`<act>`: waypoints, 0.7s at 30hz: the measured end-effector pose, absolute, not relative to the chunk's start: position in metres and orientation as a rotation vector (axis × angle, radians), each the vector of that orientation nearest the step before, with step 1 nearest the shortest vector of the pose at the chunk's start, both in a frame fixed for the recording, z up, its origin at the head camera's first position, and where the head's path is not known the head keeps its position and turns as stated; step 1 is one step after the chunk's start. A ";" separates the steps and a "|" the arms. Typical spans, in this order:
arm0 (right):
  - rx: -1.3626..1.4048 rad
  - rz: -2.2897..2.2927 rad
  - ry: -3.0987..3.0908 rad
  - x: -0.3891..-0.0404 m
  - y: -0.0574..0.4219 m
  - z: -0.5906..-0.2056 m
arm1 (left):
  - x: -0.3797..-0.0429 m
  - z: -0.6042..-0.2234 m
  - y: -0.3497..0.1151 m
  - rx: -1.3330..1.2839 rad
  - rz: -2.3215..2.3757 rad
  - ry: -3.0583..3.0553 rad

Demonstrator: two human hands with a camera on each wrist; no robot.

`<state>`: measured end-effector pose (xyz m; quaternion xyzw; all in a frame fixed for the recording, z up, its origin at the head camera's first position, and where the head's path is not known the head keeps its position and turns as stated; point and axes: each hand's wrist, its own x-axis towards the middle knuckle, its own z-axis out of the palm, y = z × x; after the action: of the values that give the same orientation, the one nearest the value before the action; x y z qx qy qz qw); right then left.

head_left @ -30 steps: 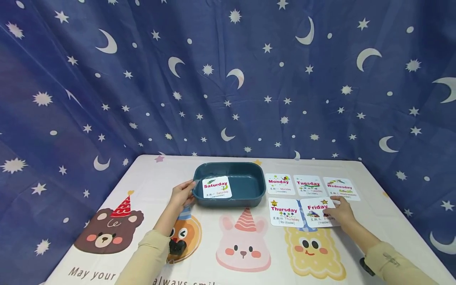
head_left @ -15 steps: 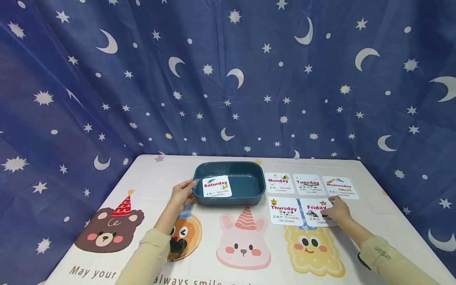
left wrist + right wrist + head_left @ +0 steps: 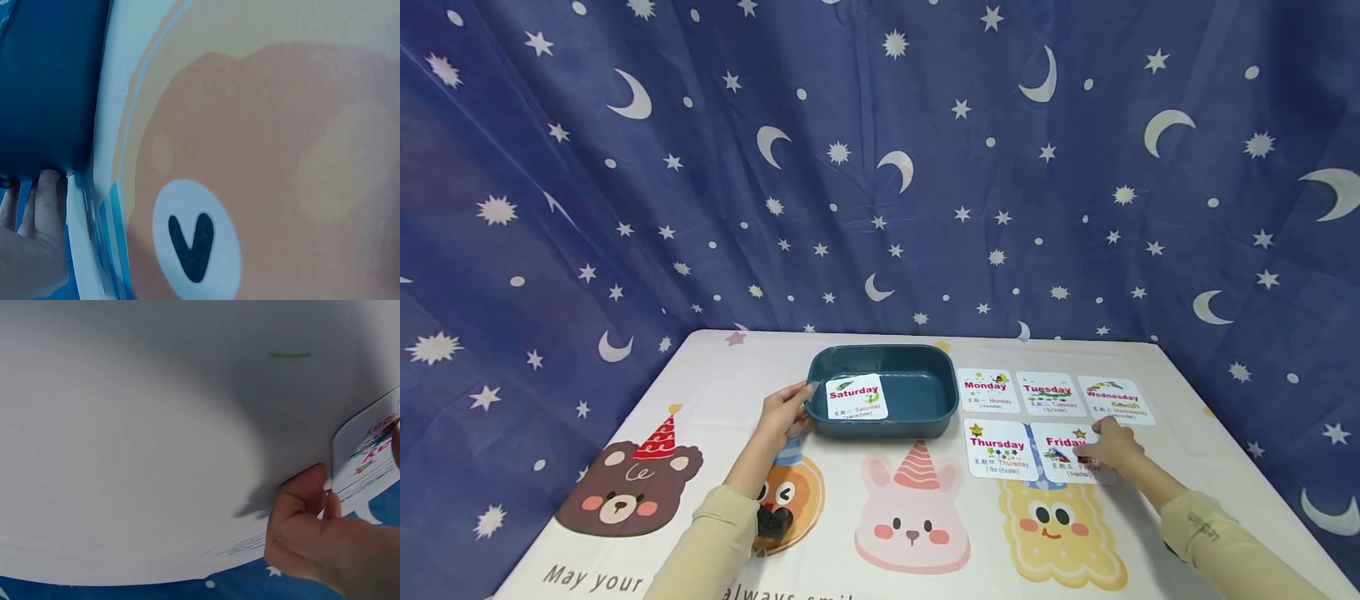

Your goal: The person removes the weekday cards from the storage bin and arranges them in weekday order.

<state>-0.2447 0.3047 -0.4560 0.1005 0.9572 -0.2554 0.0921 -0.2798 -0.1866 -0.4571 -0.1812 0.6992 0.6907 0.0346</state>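
Observation:
On the left end of the dark blue plastic tray (image 3: 883,428), my left hand (image 3: 784,412) grips the rim. A white "Saturday" card (image 3: 856,397) lies inside the tray. In the left wrist view the fingers of that hand (image 3: 34,250) press against the tray's outer side (image 3: 50,94). My right hand (image 3: 1115,449) holds the right edge of the "Friday" card (image 3: 1062,453), which lies low on the table beside the "Thursday" card (image 3: 998,450). The right wrist view has the curled fingers (image 3: 297,509) at the card's (image 3: 362,450) edge and the thumb over its face.
Behind, in a row, are the "Monday" (image 3: 988,392), "Tuesday" (image 3: 1051,395) and "Wednesday" (image 3: 1117,401) cards. The tablecloth (image 3: 820,575) carries printed animal faces. A blue star-and-moon curtain (image 3: 880,208) rises at the table's back and sides.
My right hand has lowered the "Friday" card slightly, and it now lies flatter next to "Thursday". My left hand stays on the tray's rim. The head view shifts a little.

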 end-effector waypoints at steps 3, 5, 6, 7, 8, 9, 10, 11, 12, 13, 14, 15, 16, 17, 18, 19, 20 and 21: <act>0.303 -0.860 2.791 -0.245 0.307 -0.459 | -0.279 -0.458 -0.187 -0.558 2.114 2.159; 0.320 -0.941 2.744 -0.246 0.309 -0.460 | -0.279 -0.458 -0.187 -0.559 2.111 2.157; 0.327 -0.980 2.722 -0.246 0.309 -0.460 | -0.278 -0.458 -0.187 -0.559 2.109 2.155; 0.332 -1.020 2.702 -0.246 0.309 -0.460 | -0.278 -0.458 -0.187 -0.558 2.110 2.154; 0.340 -1.053 2.685 -0.247 0.309 -0.460 | -0.278 -0.458 -0.187 -0.559 2.109 2.154; 0.346 -1.061 2.679 -0.247 0.309 -0.459 | -0.278 -0.457 -0.188 -0.562 2.109 2.153; 0.341 -1.073 2.675 -0.247 0.309 -0.459 | -0.278 -0.457 -0.188 -0.562 2.110 2.153; 0.341 -1.081 2.674 -0.247 0.308 -0.458 | -0.278 -0.456 -0.188 -0.563 2.107 2.155; 0.340 -1.081 2.681 -0.246 0.307 -0.458 | -0.279 -0.456 -0.189 -0.563 2.106 2.155; 0.338 -1.071 2.696 -0.245 0.307 -0.457 | -0.279 -0.456 -0.189 -0.566 2.105 2.155; 0.348 -1.062 2.710 -0.244 0.306 -0.458 | -0.280 -0.457 -0.189 -0.568 2.104 2.154; 0.355 -1.053 2.723 -0.243 0.306 -0.458 | -0.280 -0.457 -0.189 -0.566 2.105 2.153; 0.366 -1.047 2.729 -0.242 0.306 -0.459 | -0.281 -0.457 -0.189 -0.565 2.104 2.153; 0.385 -1.044 2.736 -0.241 0.306 -0.459 | -0.281 -0.457 -0.189 -0.562 2.106 2.151; 0.401 -1.059 2.741 -0.240 0.306 -0.459 | -0.281 -0.458 -0.188 -0.559 2.110 2.146; 0.411 -1.082 2.738 -0.240 0.307 -0.459 | -0.282 -0.457 -0.188 -0.556 2.112 2.146; 0.414 -1.114 2.735 -0.241 0.308 -0.459 | -0.282 -0.457 -0.187 -0.553 2.114 2.146; 0.411 -1.136 2.735 -0.241 0.308 -0.459 | -0.282 -0.457 -0.187 -0.546 2.117 2.144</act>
<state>-0.2407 0.3085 -0.4589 0.1370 0.9120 -0.3790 0.0758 -0.2824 -0.1873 -0.4567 -0.1781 0.6996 0.6909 0.0396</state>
